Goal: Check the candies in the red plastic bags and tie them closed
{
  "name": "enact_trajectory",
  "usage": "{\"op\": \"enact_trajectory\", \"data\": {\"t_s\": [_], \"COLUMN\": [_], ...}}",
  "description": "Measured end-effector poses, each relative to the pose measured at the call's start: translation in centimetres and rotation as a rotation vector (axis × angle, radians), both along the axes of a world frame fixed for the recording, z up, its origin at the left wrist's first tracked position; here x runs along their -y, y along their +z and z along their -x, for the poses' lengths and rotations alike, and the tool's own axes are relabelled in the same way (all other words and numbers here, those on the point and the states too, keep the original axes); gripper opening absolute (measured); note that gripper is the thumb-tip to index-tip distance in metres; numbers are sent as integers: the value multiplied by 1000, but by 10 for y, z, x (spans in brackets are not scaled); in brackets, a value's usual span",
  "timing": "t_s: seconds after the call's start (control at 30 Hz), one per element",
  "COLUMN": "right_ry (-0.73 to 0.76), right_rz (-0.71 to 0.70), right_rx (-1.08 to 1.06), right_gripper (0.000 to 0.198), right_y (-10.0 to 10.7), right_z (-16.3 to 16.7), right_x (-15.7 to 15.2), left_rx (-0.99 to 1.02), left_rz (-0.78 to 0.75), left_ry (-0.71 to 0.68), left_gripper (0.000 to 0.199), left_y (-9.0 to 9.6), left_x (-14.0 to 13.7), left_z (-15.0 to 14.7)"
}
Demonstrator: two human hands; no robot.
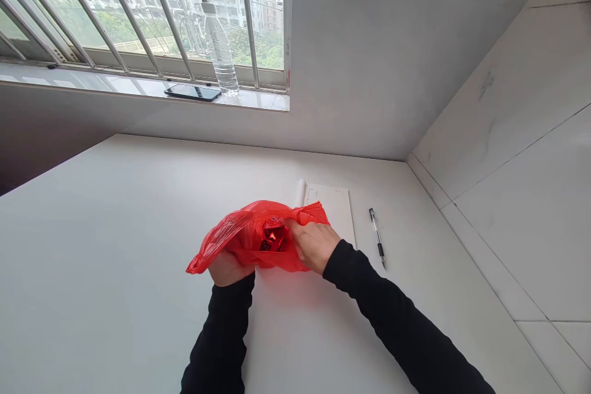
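Red plastic bag (pixel 240 237) lies crumpled on the white counter (pixel 115 246), a little right of its middle, and we have both hands on it. Our left hand (pixel 227 268) grips the bag's near edge from below, fingers closed on the film, with the bag's left corner sticking out past it toward the left. Our right hand (pixel 314 245) clasps the bag's right side, its fingertips pinching the plastic near the opening. Between the two hands the mouth of the bag gapes, and inside it we see shiny red foil-wrapped pieces (pixel 273 235); what they are we cannot tell. Both our arms wear black sleeves (pixel 392 320).

Just behind the bag, partly covered by it, lies a white notepad (pixel 335 209), and a pen (pixel 377 237) lies just to the right of the pad, apart from it. Farther off, on the window sill (pixel 92 83), a clear water bottle (pixel 220 49) stands upright beside a dark phone (pixel 192 92) lying flat.
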State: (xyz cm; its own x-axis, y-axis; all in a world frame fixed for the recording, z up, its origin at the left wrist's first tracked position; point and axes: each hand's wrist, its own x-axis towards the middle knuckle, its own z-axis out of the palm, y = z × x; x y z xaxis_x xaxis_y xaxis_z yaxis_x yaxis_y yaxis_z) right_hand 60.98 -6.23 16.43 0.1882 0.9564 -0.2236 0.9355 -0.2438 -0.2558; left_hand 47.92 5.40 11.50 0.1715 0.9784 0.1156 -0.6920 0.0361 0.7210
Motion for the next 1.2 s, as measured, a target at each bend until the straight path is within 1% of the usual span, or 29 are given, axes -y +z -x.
{"op": "enact_trajectory", "data": {"t_s": [0.13,0.27,0.33,0.47,0.53,0.63,0.73,0.83,0.93,1.1,1.2], "right_ry": [31,19,19,49,53,42,59,150,222,205,229], "right_rz": [-5,-15,-11,35,35,19,10,4,2,-35,-27], "right_rx": [-15,-15,-12,-16,-14,-7,-13,-67,-99,-61,-75], "right_gripper": [43,55,50,30,30,36,37,38,41,51,52], "right_y": [-2,-4,-4,-2,-1,1,1,-3,-8,-10,-13], "right_z": [4,4,4,4,5,8,10,12,14,15,16], "right_x": [-1,-2,-2,-2,-1,-1,0,-1,-1,-2,-2], "left_rx": [-25,-13,-15,-21,-9,4,-30,-65,-72,-55,-57], "left_rz": [20,26,29,18,-12,-68,-97,-101,-87,-59,-75], "left_ry": [-13,20,27,60,110,168,151,116,113,89,54], "left_gripper": [21,27,28,26,30,41,43,42,38,33,36], "left_y": [6,8,9,10,11,10,8,7,6,7,9], "left_x": [3,3,3,3,1,-2,-3,-3,-2,-1,2], "left_z": [1,1,1,1,1,2,5,6,7,6,5]}}
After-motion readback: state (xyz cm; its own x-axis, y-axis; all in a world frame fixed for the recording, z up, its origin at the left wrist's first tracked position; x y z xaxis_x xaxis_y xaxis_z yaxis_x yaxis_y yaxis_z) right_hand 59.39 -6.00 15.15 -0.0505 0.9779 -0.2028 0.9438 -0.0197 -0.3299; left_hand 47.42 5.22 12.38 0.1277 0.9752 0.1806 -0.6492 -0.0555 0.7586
